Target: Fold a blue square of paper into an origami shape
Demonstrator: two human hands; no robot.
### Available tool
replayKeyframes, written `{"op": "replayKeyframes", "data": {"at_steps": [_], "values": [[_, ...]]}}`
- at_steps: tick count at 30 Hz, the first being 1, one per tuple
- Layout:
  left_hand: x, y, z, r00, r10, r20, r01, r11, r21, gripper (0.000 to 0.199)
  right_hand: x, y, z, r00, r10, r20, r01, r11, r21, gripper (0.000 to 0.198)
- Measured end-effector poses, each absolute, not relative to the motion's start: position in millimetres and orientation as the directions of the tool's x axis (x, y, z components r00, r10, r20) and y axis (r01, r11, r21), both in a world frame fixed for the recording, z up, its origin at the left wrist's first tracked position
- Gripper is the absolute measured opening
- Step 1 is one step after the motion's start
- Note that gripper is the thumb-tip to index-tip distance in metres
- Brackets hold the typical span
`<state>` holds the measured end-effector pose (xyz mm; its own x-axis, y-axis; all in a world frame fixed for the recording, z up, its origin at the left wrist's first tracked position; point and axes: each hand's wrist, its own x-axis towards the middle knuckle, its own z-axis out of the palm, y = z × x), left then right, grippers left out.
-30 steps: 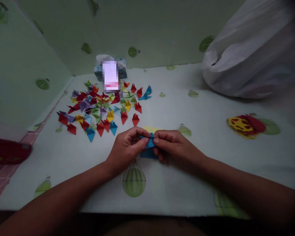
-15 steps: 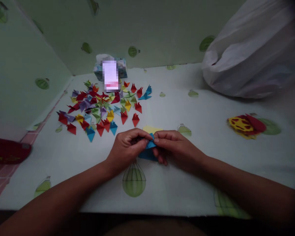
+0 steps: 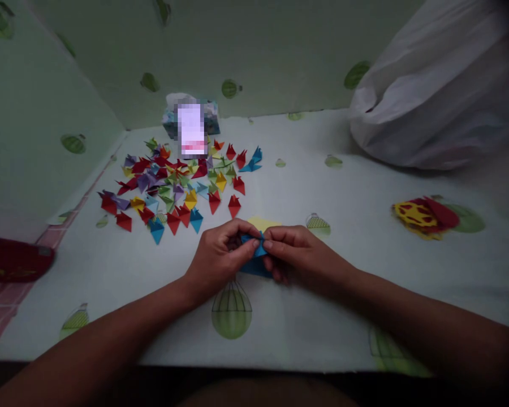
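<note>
Between my fingertips is a small piece of folded blue origami paper (image 3: 260,249). My left hand (image 3: 223,246) pinches its left side with thumb and forefinger. From the right, my right hand (image 3: 301,249) pinches the same piece, its thumb close to the left thumb. Below the hands a darker blue paper sheet (image 3: 254,268) lies on the table, partly covered by fingers. Just behind the hands shows a yellow paper (image 3: 265,223). Several folded paper cranes (image 3: 178,181) in red, blue, yellow, green and purple are heaped to the back left.
A phone (image 3: 192,129) with a lit, blurred screen leans against a tissue box (image 3: 212,116) behind the cranes. At the right back bulges a white plastic bag (image 3: 428,102). Red and yellow cut-outs (image 3: 424,217) lie to the right. A red object (image 3: 17,260) sits at the left edge.
The blue folded paper has turned slightly in my fingers, and more of it shows on the left side. Both hands stay in nearly the same place.
</note>
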<state>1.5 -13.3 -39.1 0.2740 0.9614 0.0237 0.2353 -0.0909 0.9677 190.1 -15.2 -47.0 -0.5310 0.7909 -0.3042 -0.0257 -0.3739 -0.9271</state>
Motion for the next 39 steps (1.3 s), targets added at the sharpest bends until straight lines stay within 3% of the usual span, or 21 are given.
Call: {"op": "replayKeyframes", "data": {"at_steps": [6,11,17,29,39], "values": [[3.2,-12.3,-35.2,0.300,0.949,-0.094,0.117,0.061,0.991,0.012,188.2,-16.7,-44.5,-0.486,0.826,-0.284,-0.046,-0.349,-0.936,0.025],[3.3,-11.8,-36.2,0.334,0.938,-0.095,0.082,0.072,0.994,0.012,187.0,-16.6,-43.2,-0.436,0.859,-0.268,-0.093,-0.339,-0.936,0.016],[3.5,-12.8,-36.5,0.352,0.932,-0.080,0.037,0.071,0.997,0.011,186.9,-17.6,-44.1,-0.449,0.848,-0.283,-0.163,-0.388,-0.907,0.019],[2.7,-11.8,-37.5,0.376,0.921,-0.105,-0.022,0.122,0.992,0.012,187.7,-18.1,-40.3,-0.439,0.851,-0.289,-0.110,-0.370,-0.922,0.022],[0.1,-10.3,-34.3,0.370,0.925,-0.085,0.021,0.083,0.996,0.004,188.8,-19.6,-47.6,-0.485,0.829,-0.277,-0.216,-0.420,-0.881,0.021]]}}
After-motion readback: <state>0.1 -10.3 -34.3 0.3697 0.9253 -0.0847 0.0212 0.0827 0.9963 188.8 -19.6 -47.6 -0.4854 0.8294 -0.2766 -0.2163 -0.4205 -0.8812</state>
